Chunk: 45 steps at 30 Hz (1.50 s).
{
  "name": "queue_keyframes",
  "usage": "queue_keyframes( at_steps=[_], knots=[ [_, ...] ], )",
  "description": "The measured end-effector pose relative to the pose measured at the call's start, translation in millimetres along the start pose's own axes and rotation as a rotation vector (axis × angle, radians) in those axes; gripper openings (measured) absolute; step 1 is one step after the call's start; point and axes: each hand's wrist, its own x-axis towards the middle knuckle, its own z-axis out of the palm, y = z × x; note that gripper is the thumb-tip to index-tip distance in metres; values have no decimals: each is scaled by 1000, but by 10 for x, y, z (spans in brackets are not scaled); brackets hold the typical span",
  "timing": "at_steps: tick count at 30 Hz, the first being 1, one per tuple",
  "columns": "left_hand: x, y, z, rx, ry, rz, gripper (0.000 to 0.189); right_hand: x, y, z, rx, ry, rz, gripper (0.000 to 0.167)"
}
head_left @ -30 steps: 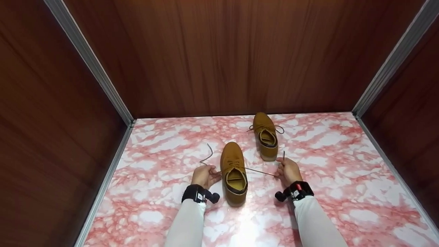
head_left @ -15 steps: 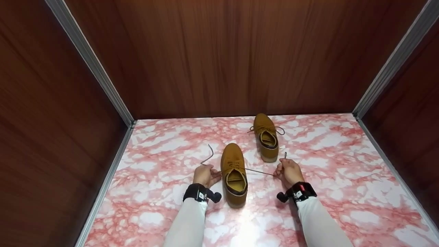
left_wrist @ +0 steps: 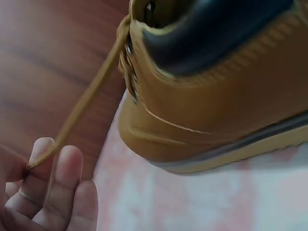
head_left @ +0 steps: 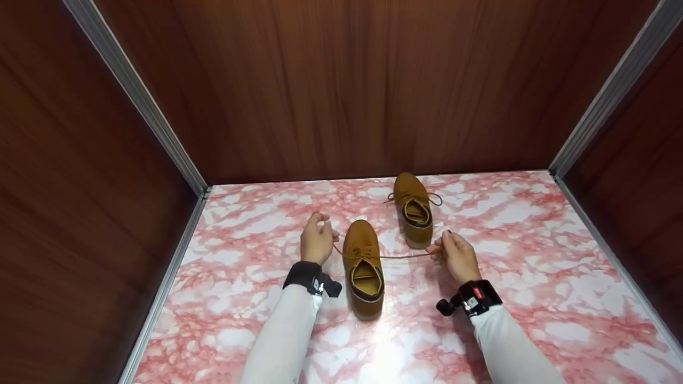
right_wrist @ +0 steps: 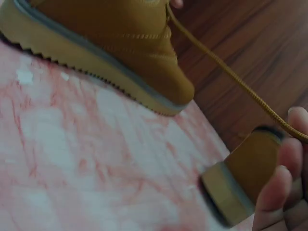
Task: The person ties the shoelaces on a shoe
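Observation:
A tan lace-up shoe (head_left: pixel 360 237) stands upright between my hands, toe pointing away. Left of it, my left hand (head_left: pixel 317 241) pinches one end of its shoelace (left_wrist: pixel 89 94); in the left wrist view that lace runs slanting from the eyelets to the thumb and fingers (left_wrist: pixel 67 168). On the other side my right hand (head_left: pixel 458 257) holds the opposite lace end (right_wrist: pixel 226 70), which stretches from the shoe into the fingers (right_wrist: pixel 274 187). A dark lace tip shows above the right fingertips in the head view. The laces sag slightly beside the shoe.
A second tan shoe (head_left: pixel 408 186), its lace tied in a bow, stands farther back, just beyond my right hand. The red-and-white marbled surface (head_left: pixel 256 309) is bounded by dark wood panels (head_left: pixel 331 96) at the back and both sides.
My left hand has moved forward and lifted, and the loose lace tail beyond it has gone from view. My right hand has shifted slightly forward and right. The shoes have stayed put.

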Motion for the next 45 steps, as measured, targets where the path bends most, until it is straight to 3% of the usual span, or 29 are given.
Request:
queue_keyframes(
  at_steps=[3,6,8,11,15,18,24,30,35,39,45],
  knots=[
    [-48,208,61,199,-73,170,19,-17,-110,36,39,1,3,35],
    [-130,347,150,308,-198,321,20,-37,-199,56,94,-16,26,36],
    [-187,390,198,365,-267,390,20,-42,-248,59,123,-39,38,36],
    [-245,383,227,426,-338,424,17,-38,-320,43,130,-89,51,30],
    [-261,330,198,432,-398,387,15,-18,-416,-5,100,-138,52,24],
    [-248,312,160,419,-433,372,15,6,-479,-28,66,-167,44,29],
    [-213,346,125,398,-492,401,11,75,-602,-2,-44,-204,36,34],
    [-183,339,72,443,-491,362,10,173,-726,80,-65,-199,3,13],
    [-142,284,39,391,-468,346,13,254,-800,123,-95,-212,3,11],
    [-118,266,7,363,-502,341,19,300,-843,165,-157,-199,14,15],
    [-108,279,-88,349,-567,236,20,337,-878,253,-251,-185,-8,20]
  ],
)
